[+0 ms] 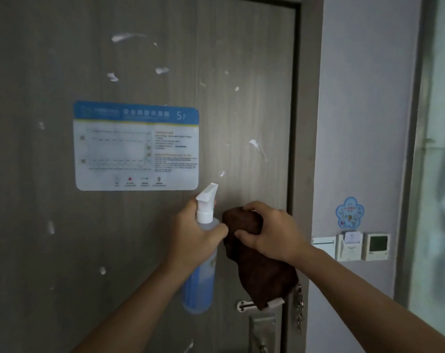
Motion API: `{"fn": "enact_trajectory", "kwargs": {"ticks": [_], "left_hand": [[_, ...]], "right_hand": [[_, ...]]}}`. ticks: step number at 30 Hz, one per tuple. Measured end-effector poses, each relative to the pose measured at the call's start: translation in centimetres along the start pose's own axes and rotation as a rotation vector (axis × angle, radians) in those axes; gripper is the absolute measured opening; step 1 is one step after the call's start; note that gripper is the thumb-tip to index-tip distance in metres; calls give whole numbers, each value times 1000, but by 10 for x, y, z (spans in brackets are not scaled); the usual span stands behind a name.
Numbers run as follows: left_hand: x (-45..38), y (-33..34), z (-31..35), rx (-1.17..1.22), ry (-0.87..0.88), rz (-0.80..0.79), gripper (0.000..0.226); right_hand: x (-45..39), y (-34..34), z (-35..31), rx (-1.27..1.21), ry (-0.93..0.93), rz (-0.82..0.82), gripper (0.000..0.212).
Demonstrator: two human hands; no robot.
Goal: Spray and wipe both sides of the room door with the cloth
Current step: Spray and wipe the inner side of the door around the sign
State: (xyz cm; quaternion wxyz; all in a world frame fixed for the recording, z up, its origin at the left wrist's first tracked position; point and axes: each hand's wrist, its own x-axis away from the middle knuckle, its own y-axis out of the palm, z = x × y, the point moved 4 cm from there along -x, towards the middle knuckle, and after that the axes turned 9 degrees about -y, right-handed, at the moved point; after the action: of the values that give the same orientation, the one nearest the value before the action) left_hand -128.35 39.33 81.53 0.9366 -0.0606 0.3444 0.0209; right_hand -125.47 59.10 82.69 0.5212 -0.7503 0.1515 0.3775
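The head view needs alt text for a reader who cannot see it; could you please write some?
A left hand holds a spray bottle and a right hand holds a brown cloth before a grey door dotted with white foam. A blue-and-white sign is stuck on the door, above the hands.

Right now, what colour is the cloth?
Dark brown cloth, gripped by the right hand; head view.

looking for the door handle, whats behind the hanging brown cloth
The brown cloth covers most of the silver lever door handle; only its tip and round base show. The rest is hidden. A key bunch hangs beside it.
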Motion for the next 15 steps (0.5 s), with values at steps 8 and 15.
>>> {"fn": "enact_trajectory", "kwargs": {"ticks": [8,15], "left_hand": [[-42,-40,41,-20,72,78,34],[-77,-80,63,-79,87,148,34]], "right_hand": [[-64,-33,-43,25,-76,80,64],[-107,-41,-64,3,-167,137,61]]}}
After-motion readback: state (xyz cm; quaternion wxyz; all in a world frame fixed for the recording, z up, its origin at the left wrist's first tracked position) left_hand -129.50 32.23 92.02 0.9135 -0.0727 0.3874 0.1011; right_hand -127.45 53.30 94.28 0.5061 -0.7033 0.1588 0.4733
